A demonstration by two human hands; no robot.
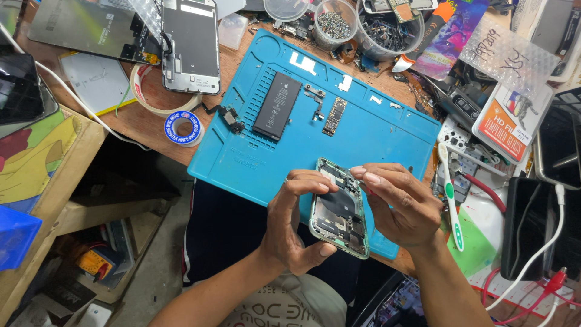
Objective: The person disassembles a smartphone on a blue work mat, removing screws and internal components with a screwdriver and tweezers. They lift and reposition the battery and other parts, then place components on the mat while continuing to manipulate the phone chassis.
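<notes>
My left hand (295, 221) grips an opened green phone body (339, 212) by its left edge and lower corner, holding it over the near edge of a blue work mat (375, 130). My right hand (398, 203) rests on the phone's upper right corner, with fingertips pinched at its top edge; whether they hold a small part I cannot tell. On the mat lie a black battery (276, 105), a narrow circuit board (334, 116) and small flex parts (315, 94).
A detached phone screen (190, 45), tape rolls (183, 128) and a panel lie at the upper left. Clear tubs of screws and parts (334, 23) stand at the back. A green-and-white toothbrush (451, 203), cables and packages crowd the right.
</notes>
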